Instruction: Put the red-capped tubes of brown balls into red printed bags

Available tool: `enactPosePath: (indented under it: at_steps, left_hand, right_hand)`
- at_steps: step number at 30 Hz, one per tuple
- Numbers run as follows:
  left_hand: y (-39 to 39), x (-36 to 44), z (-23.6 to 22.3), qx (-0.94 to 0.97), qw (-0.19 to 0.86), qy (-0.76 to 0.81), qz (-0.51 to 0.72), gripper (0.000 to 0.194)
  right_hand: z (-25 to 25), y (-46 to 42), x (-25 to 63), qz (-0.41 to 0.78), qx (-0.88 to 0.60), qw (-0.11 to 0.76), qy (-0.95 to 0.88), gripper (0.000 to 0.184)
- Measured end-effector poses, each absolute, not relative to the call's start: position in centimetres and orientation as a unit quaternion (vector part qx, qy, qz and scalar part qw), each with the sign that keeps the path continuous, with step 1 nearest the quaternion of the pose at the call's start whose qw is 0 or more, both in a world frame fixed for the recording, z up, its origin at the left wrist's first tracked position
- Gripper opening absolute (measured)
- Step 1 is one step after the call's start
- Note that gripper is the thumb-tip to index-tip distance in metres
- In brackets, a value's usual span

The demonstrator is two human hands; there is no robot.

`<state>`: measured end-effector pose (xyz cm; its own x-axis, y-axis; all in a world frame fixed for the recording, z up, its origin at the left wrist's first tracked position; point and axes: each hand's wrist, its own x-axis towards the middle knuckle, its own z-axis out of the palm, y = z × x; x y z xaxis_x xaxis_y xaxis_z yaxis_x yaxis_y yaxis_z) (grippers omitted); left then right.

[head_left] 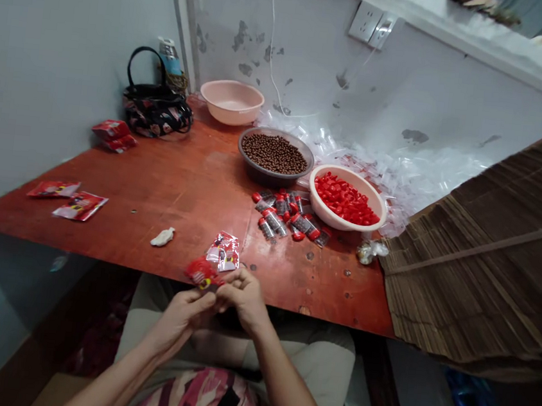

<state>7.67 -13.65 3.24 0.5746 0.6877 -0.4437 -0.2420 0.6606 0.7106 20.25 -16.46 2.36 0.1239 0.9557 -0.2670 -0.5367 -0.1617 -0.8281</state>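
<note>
My left hand (182, 318) and my right hand (242, 297) meet just off the front edge of the red-brown wooden table (157, 178), with fingers pinched together. Between them is a small red foil packet (201, 272), and a dark item is partly hidden at the fingertips. A torn-looking red and silver packet (224, 252) lies on the table just above my right hand. Small clear packets of dark beads (273, 221) lie scattered with red pieces beyond my hands.
A grey bowl of brown beads (275, 155), a white bowl of red pieces (346, 199), a pink basin (231, 102), a dark handbag (157, 113), red packets (79, 205) and clear plastic scraps (399, 178) sit on the table. Stacked brown cardboard (483, 251) overlaps the right end.
</note>
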Motion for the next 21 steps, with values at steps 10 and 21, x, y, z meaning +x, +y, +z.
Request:
enactPosePath:
  at_steps: [10,21]
  left_hand:
    - [-14.3,2.6,2.3,0.455,0.627,0.534,0.338,0.039]
    - [-7.4,10.7,-1.6,0.873,0.138,0.375,0.281,0.025]
  right_hand:
    - [1.6,-16.8,20.9,0.564,-0.499,0.591,-0.288,0.021]
    - [1.7,-17.9,22.2,0.474,-0.592,0.567,-0.324,0.021]
